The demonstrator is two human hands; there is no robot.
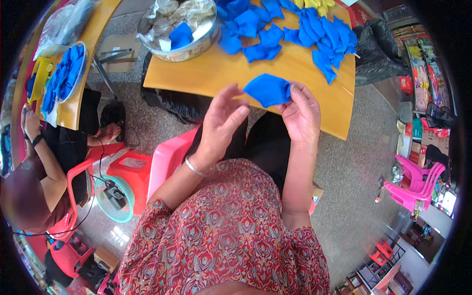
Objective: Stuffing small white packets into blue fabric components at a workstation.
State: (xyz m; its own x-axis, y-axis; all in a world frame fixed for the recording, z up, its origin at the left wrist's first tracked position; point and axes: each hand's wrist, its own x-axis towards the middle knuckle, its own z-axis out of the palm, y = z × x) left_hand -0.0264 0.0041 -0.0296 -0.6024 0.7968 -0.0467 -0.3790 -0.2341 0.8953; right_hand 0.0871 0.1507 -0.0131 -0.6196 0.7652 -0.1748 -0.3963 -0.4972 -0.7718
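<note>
Pinched between the fingertips of my right hand (302, 114) is a small blue fabric piece (266, 90), held by its right side just above the near edge of the table. My left hand (222, 119) is beside the piece's left edge, its thumb and fingers apart and nothing seen in it. Farther back on the table (196, 78) lies a loose heap of similar blue pieces (314, 30). A round tin (189, 52) at the far left of the table holds crumpled clear plastic and another blue piece (181, 36).
Some yellow pieces (317, 6) lie at the far edge. A black plastic bag (377, 46) hangs at the table's right. To the left, a co-worker (54, 162) sits by another table with a tray of blue pieces (69, 71). A red stool (130, 172) and green basket (114, 199) stand between.
</note>
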